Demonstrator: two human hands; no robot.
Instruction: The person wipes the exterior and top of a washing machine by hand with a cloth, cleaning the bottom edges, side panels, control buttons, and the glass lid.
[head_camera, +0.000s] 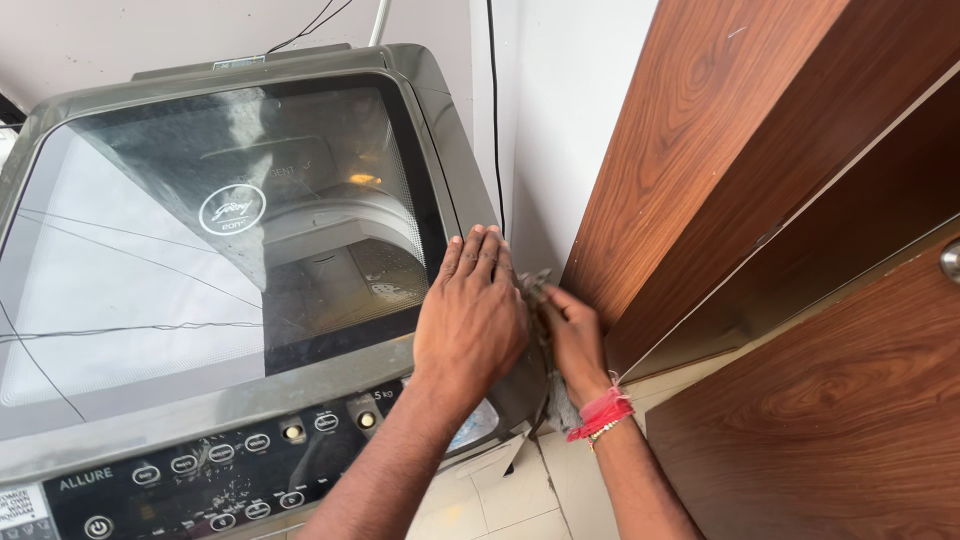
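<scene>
A grey top-loading washing machine (300, 400) with a closed glass lid (200, 230) fills the left of the view. My left hand (472, 315) lies flat, fingers together, on the lid's right front corner. My right hand (572, 335) is lower, against the machine's right side, closed on a small grey cloth (538, 288) pressed to that side. A red thread band and a bracelet (600, 415) circle my right wrist. The drum shows dimly through the glass.
A dark control panel (200, 480) with round buttons runs along the machine's front. A wood-grain door frame (720, 150) and door (850, 420) stand close on the right. A white wall with a black cable (494, 110) is behind; pale floor tiles (510, 500) lie below.
</scene>
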